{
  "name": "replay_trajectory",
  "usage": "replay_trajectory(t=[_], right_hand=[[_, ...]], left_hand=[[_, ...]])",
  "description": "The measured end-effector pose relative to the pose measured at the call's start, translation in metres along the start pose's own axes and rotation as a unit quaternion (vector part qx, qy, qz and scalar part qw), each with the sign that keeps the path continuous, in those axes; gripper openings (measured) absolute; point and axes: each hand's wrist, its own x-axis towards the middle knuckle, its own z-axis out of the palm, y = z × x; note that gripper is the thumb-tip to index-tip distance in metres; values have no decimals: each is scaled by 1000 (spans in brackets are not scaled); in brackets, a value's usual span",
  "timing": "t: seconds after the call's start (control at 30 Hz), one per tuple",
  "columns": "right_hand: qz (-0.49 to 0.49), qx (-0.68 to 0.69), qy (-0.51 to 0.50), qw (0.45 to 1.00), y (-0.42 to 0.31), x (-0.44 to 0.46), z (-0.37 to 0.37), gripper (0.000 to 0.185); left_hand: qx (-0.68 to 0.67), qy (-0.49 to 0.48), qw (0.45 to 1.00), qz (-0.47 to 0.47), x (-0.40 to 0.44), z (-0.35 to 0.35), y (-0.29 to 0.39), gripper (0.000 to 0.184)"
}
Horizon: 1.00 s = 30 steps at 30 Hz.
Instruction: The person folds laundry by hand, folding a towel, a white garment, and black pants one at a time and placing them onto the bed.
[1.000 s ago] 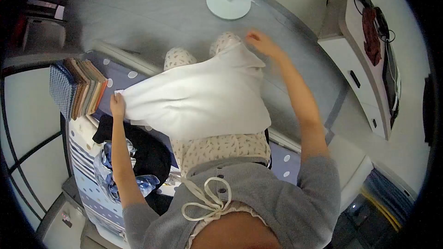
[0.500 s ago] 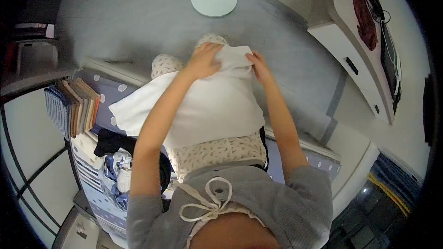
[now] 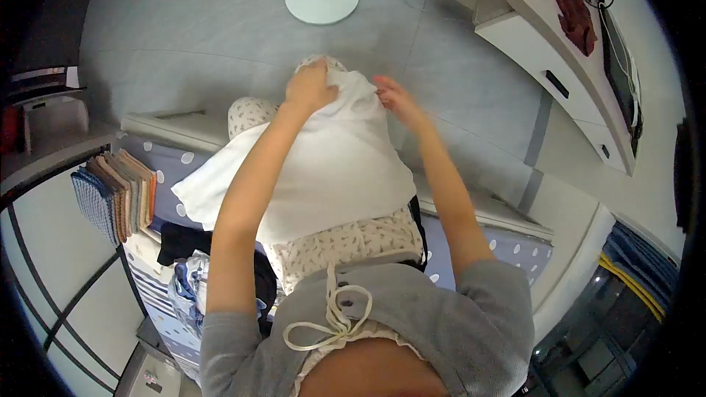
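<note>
A white garment (image 3: 331, 165), perhaps a shirt, lies spread over my lap, with a sleeve-like part reaching out to the left. My left hand (image 3: 310, 90) is closed on its far edge, above the knee, where the fabric is bunched. At the far right corner of the cloth is my right hand (image 3: 401, 103), thumb and fingers pinching the edge; its fingertips are slightly blurred. Patterned cream trousers (image 3: 342, 242) show under the garment at the waist and knees.
Left of me, a row of folded cloths (image 3: 118, 191) stands on the dotted bedding (image 3: 169, 158), near a heap of crumpled clothes (image 3: 190, 287). Ahead is a white round stand base (image 3: 322, 9) on the grey floor. A white drawer cabinet (image 3: 544, 66) stands at the right.
Both hands have shifted slightly left in view. The garment's far edge, flat and folded over before, is now more rumpled between them. My left hand has moved up along the edge.
</note>
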Motion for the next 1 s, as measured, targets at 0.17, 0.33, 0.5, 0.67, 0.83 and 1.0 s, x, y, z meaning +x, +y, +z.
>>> replay_trajectory(t=[0.17, 0.33, 0.5, 0.67, 0.83, 1.0], right_hand=[[50, 61, -12, 997, -3, 12, 12, 52], [51, -81, -45, 994, -26, 38, 17, 50], [62, -53, -12, 997, -49, 36, 31, 47], [90, -91, -167, 978, -55, 65, 18, 48], [9, 64, -103, 993, -56, 76, 28, 48], [105, 84, -143, 981, -56, 80, 23, 49]], left_hand=[[-51, -46, 997, -23, -2, -12, -4, 33], [-182, 42, 978, 90, -4, -10, -15, 21], [-193, 93, 949, 231, -22, -36, -6, 18], [-125, 154, 967, 160, -25, -39, -11, 27], [-202, 101, 974, -1, -17, -28, -35, 41], [-213, -97, 971, -37, -18, -35, -55, 35]])
